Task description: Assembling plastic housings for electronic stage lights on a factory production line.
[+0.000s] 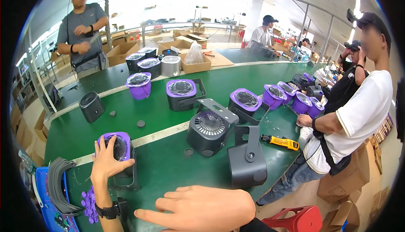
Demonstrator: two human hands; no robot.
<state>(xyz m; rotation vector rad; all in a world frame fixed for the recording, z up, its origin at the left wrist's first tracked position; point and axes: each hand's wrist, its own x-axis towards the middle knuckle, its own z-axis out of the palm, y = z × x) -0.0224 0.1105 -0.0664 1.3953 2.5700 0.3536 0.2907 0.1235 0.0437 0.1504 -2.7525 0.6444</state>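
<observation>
My left hand [108, 161] spans the top of a purple-rimmed black unit [119, 148], with fingers on its left and upper side and thumb at its right edge. A dark bracket runs down that unit's right side. Empty, my right hand [207, 208] hovers over the near edge of the green bench, fingers apart. Beyond it stand a dark grey unit with a radial grille [211, 126] and another grey unit with a U-shaped bracket [248, 164]. A small round dark cap [188, 151] lies left of them.
Purple caps [89, 204] and curved grey strips [61, 185] lie by a blue tray [42, 185] at left. More purple-rimmed units [181, 89] stand across the bench. A yellow electric screwdriver [280, 142] lies at right, near a person in white [363, 101]. A red stool [295, 219] stands below.
</observation>
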